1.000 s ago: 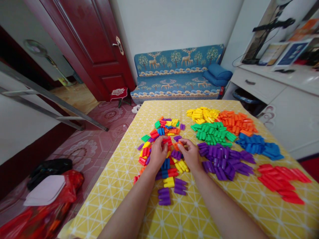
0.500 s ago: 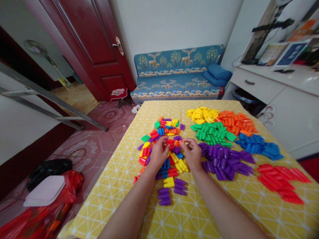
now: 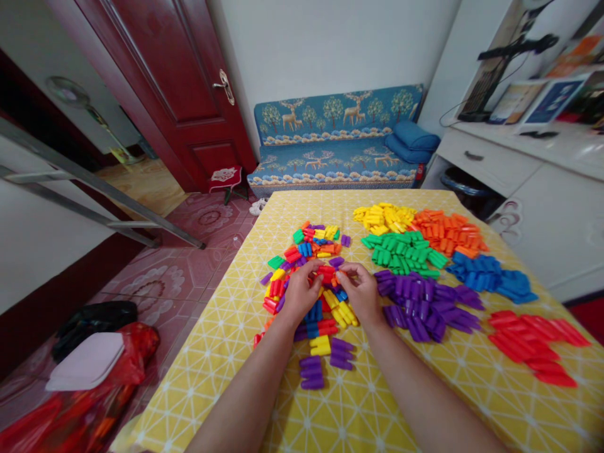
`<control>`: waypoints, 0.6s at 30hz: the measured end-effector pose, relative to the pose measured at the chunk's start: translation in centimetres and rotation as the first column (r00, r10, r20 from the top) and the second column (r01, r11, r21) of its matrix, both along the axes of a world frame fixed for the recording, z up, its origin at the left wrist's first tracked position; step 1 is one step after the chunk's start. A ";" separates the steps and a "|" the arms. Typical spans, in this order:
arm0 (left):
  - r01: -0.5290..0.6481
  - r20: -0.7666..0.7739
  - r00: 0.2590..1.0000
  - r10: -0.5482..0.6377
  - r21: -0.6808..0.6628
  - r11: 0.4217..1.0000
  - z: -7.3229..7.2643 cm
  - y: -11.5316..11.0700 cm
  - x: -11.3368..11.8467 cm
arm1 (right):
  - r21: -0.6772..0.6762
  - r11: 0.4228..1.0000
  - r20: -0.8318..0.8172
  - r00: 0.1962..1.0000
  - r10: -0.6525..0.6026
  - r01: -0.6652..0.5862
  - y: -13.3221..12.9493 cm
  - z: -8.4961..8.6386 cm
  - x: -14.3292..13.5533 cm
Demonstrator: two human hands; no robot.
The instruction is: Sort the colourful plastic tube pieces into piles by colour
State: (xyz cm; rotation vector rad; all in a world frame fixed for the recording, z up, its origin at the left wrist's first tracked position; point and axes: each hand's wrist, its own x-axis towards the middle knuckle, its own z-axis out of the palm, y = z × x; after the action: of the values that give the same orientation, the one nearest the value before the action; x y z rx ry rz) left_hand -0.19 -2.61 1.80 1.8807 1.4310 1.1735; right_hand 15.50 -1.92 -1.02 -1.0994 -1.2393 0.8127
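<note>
Between my hands, over a mixed heap of plastic building blocks point(image 3: 340, 308), are a red block point(image 3: 325, 272) and a bit of an orange block point(image 3: 335, 280). My left hand point(image 3: 304, 288) pinches the red block between thumb and fingers. Thumb and fingers of my right hand point(image 3: 361, 289) close on the orange one from the other side, covering most of it. The two blocks touch; whether they are locked together I cannot tell. Nearer to me lie purple blocks point(image 3: 311, 372) and a yellow block point(image 3: 320, 345).
Sorted piles cover the table's right: yellow point(image 3: 384, 218), orange point(image 3: 450, 233), green point(image 3: 406, 253), blue point(image 3: 491, 274), purple point(image 3: 425, 305) and red point(image 3: 533, 346) blocks. A patterned sofa point(image 3: 335, 145) stands beyond the yellow cloth point(image 3: 212, 352). Cabinets point(image 3: 542, 207) stand at right.
My right hand has shifted slightly left, toward my left hand. The orange block is now closer against the red one and more covered by my fingers.
</note>
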 end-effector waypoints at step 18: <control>-0.041 -0.078 0.996 0.041 0.006 0.999 -0.8 0.3 -0.6 | -0.045 0.845 -0.142 0.834 -0.533 0.532 9.6 7.1 18.4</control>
State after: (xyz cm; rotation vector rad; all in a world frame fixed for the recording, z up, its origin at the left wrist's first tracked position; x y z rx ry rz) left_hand -0.76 -2.32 0.99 1.9279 1.5164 1.1349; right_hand 33.89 7.70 6.10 -1.2815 -0.7418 0.4533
